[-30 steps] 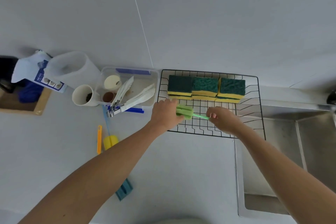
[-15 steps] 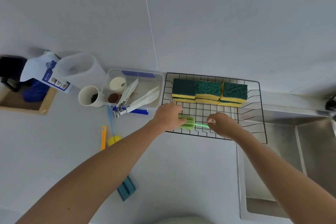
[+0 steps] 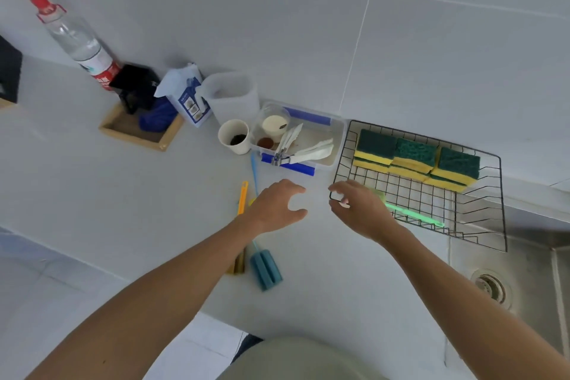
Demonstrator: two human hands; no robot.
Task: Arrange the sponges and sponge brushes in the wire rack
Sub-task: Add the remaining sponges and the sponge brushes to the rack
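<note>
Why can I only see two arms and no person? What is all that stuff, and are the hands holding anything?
The camera sits on the person's head and looks down, so you see only their own arms. The left hand and the right hand are both open and hold nothing. On the white counter stands a black wire rack next to the sink. Inside it are green and yellow sponges and a green sponge brush. A blue sponge brush and an orange one lie on the counter, outside the rack, partly under the left arm. Further back are a paper cup and a bottle.
</note>
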